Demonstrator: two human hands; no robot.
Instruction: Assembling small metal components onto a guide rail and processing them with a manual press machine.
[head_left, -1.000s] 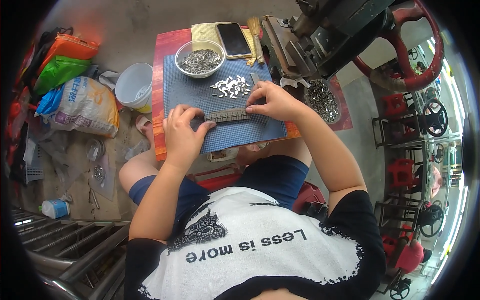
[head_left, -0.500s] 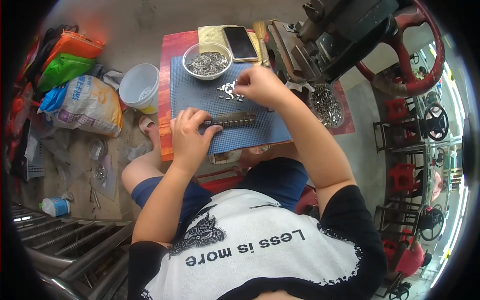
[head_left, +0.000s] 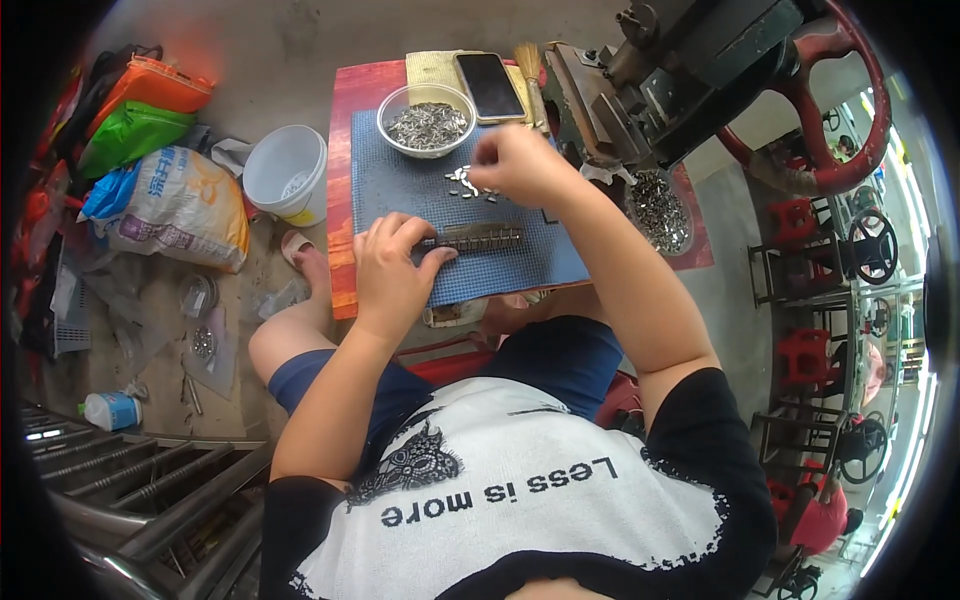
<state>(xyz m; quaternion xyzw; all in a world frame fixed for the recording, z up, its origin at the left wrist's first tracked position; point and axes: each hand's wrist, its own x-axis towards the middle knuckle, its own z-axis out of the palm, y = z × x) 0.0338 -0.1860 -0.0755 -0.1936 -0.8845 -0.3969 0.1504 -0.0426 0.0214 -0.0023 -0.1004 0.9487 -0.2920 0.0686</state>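
Note:
My left hand is closed on the left end of a dark metal bar with a row of slots, which lies on a blue textured mat. Above the mat, my right hand is held with its fingers pinched together; what they hold, if anything, is too small to make out. Just left of its fingertips is a loose spread of small silvery metal pieces. Behind them stands a clear plastic bowl filled with many similar metal pieces.
A phone lies on a yellow cloth beside a brush. At right stand a machine with a red handwheel and a container of metal pieces. A white bucket and stuffed bags sit to the left.
The view has shifted slightly, so everything on the table appears a little further right. My left hand stays on the bar, and my right hand remains over the loose pieces.

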